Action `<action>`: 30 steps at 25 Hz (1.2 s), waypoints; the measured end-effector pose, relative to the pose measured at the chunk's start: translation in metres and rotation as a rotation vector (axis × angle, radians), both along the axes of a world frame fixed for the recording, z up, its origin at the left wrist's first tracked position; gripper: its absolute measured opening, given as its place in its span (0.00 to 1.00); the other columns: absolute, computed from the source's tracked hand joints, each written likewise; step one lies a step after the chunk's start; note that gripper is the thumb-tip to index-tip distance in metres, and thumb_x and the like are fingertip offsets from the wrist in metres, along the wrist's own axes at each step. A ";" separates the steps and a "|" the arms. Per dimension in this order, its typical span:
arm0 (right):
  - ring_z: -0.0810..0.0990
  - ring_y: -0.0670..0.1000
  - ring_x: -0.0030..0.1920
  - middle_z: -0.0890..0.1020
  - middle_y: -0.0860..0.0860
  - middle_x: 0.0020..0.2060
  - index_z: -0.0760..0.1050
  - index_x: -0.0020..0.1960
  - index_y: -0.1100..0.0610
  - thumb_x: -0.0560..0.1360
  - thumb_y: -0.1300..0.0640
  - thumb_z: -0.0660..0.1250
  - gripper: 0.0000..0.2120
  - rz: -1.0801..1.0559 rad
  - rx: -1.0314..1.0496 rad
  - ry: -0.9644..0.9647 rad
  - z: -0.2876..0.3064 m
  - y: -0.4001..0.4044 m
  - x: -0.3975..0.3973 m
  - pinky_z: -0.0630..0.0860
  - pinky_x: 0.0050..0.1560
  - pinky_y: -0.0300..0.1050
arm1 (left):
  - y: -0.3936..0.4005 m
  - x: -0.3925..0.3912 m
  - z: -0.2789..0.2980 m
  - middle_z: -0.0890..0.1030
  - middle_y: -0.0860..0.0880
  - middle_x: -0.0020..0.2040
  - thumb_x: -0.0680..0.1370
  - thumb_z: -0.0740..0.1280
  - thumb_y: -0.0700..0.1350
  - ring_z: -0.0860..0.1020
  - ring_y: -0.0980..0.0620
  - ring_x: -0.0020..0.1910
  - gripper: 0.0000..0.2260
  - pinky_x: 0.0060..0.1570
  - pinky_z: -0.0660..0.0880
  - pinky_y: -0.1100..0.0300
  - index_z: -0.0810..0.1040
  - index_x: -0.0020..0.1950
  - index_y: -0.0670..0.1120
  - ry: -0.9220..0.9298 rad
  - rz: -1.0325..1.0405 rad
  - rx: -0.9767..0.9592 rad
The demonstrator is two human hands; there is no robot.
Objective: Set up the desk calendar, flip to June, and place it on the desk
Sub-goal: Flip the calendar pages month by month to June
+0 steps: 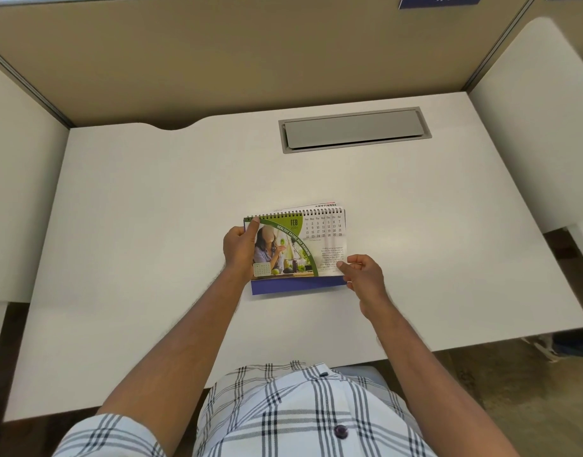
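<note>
Hands (239, 245) (362, 275) grip calendar (300, 245) before grey cable hatch (354, 130).

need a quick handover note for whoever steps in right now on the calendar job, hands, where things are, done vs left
Left hand: gripping the desk calendar at its left edge, thumb near the spiral binding.
Right hand: pinching the lower right corner of the front page.
Calendar stands mid-desk on its blue base, showing FEB; a flipped page lies behind the binding.
Done: set up, flipping begun.
Left: flip on to June, then let go and leave it standing on the desk.
</note>
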State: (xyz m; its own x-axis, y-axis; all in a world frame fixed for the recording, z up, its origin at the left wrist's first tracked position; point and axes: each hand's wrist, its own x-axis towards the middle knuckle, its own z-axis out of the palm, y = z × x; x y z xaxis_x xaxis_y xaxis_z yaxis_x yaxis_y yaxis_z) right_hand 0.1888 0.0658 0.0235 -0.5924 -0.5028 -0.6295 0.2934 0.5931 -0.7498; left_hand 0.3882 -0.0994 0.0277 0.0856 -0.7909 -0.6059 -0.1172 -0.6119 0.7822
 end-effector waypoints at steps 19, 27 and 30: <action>0.84 0.49 0.42 0.87 0.52 0.47 0.77 0.50 0.54 0.77 0.58 0.71 0.03 0.026 -0.083 0.037 0.041 0.003 -0.009 0.78 0.43 0.41 | -0.015 0.008 0.013 0.80 0.51 0.66 0.82 0.68 0.52 0.78 0.48 0.65 0.16 0.52 0.77 0.55 0.76 0.70 0.56 0.148 -0.042 0.051; 0.85 0.53 0.50 0.85 0.53 0.47 0.73 0.58 0.54 0.76 0.63 0.67 0.13 -0.210 -0.516 -0.483 0.091 -0.044 -0.013 0.79 0.54 0.47 | -0.021 0.018 0.021 0.83 0.49 0.52 0.79 0.69 0.48 0.80 0.46 0.50 0.10 0.45 0.77 0.53 0.82 0.59 0.52 0.214 -0.153 0.191; 0.84 0.52 0.52 0.83 0.54 0.50 0.70 0.60 0.54 0.76 0.64 0.67 0.15 -0.258 -0.552 -0.511 0.097 -0.065 -0.014 0.75 0.57 0.48 | -0.020 0.018 0.024 0.81 0.49 0.47 0.79 0.62 0.53 0.79 0.45 0.50 0.13 0.48 0.76 0.50 0.79 0.57 0.48 0.237 -0.155 0.211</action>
State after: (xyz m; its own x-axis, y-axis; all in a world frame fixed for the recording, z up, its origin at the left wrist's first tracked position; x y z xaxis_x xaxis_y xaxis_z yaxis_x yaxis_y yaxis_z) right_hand 0.1744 0.0003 0.1204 -0.4378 -0.7079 -0.5544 0.7580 0.0410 -0.6510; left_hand 0.4059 -0.1191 0.0522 -0.1884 -0.6386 -0.7461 -0.0518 -0.7522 0.6569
